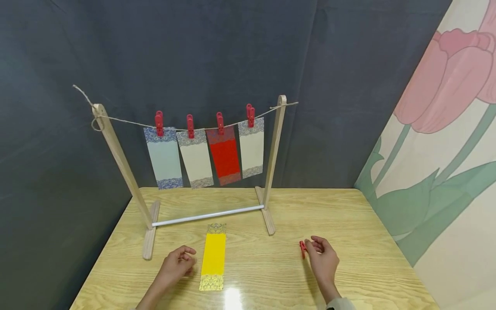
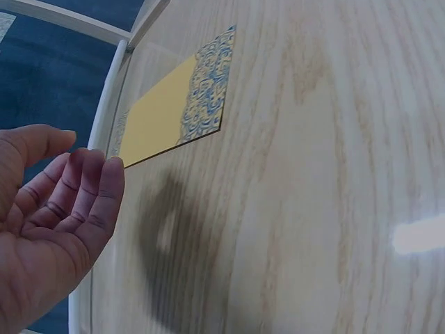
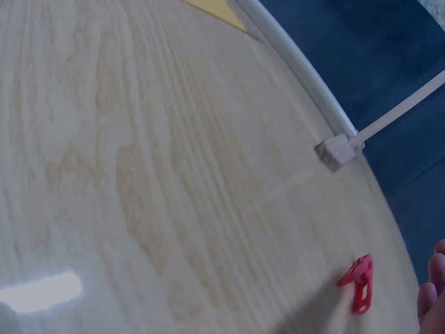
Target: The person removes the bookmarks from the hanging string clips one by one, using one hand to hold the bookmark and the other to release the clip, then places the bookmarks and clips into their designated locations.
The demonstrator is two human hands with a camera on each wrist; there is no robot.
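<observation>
A yellow card (image 1: 214, 254) with lace-patterned ends lies flat on the table. My left hand (image 1: 176, 267) hovers to its left, its fingers loosely bent with nothing in them; in the left wrist view the fingertips (image 2: 111, 174) overlap the card's near edge. On the right, a red clothespin (image 1: 302, 249) is just beside the thumb of my right hand (image 1: 322, 260). From the right wrist the clothespin (image 3: 359, 282) shows on the table, with a gap between it and the few visible fingers (image 3: 434, 278); the rest of that hand is out of frame.
Behind stands a wooden frame (image 1: 274, 150) with a string (image 1: 129, 122) tied between its posts. Several cards hang there from red clothespins: light blue (image 1: 164, 159), white (image 1: 196, 159), red (image 1: 225, 157) and another white one. A pale bar (image 1: 209, 215) joins the frame's feet.
</observation>
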